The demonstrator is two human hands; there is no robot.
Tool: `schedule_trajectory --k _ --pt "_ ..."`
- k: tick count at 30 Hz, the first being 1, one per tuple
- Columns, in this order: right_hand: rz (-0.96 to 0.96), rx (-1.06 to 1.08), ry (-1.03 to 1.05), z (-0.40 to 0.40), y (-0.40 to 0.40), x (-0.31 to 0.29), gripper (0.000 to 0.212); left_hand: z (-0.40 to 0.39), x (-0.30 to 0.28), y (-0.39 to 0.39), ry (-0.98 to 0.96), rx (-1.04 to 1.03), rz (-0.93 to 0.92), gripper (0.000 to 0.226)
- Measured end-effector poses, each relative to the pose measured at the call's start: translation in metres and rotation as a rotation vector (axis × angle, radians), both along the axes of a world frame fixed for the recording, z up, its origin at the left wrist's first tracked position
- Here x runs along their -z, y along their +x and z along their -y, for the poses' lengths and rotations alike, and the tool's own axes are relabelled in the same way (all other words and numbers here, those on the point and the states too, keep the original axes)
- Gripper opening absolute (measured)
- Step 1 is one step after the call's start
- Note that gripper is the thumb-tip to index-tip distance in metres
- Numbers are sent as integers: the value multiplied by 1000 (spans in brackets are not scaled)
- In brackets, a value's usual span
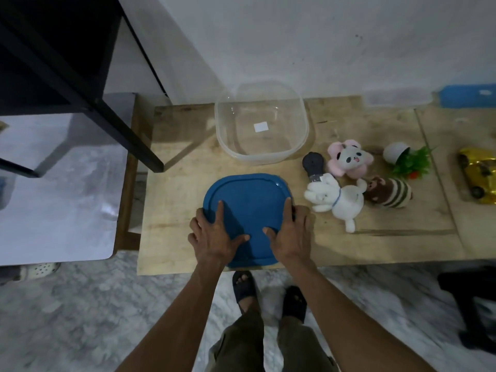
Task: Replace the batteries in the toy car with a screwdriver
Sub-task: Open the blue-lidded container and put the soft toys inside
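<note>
A gold toy car (pixel 479 175) lies on the wooden table (pixel 389 237) at the far right, well away from both hands. No screwdriver or batteries show in view. A blue plastic lid (pixel 248 208) lies flat near the table's front edge. My left hand (pixel 214 232) rests on the lid's left side with fingers spread and fairly straight, the outer fingers past its edge. My right hand (pixel 291 232) rests on the lid's right side, its forefinger along the rim and its thumb on the top.
A clear empty plastic tub (pixel 300 114) stands behind the lid. Right of the lid lie a white plush (pixel 341 201), a pink plush (pixel 349 159), a striped brown plush (pixel 391 191), a dark bulb-shaped thing (pixel 312 163) and a tipped small potted plant (pixel 402 157). A black frame (pixel 120 124) overhangs the left.
</note>
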State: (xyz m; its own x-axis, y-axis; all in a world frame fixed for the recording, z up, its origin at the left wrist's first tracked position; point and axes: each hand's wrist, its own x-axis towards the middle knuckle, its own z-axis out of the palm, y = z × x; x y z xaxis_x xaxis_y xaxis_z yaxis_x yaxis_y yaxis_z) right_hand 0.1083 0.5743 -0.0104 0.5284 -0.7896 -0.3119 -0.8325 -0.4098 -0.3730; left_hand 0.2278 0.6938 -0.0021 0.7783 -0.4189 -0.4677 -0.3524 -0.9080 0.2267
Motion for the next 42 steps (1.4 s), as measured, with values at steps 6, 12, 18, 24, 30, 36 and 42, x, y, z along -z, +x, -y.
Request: schedule_trajectory --k 6,12,18,24,30,36,42 --pt "29 -9 51 3 -2 -13 85 -5 2 1 12 23 34 107" --pt "407 184 86 34 -41 -45 57 16 -14 -15 -195 6 41 92" --pt "493 313 -239 122 -96 -54 47 91 -38 -64 -413 147 14 92" --pt "299 131 -334 226 -130 -50 76 180 -43 -121 -464 95 0 102" --pt "91 -216 -132 298 -132 -17 104 231 -1 -158 -400 22 128 74" --pt "22 -376 22 317 -136 -10 122 241 14 -172 -316 93 295 68" --pt "40 -497 12 317 -140 -11 127 242 13 -169 -335 41 256 71"
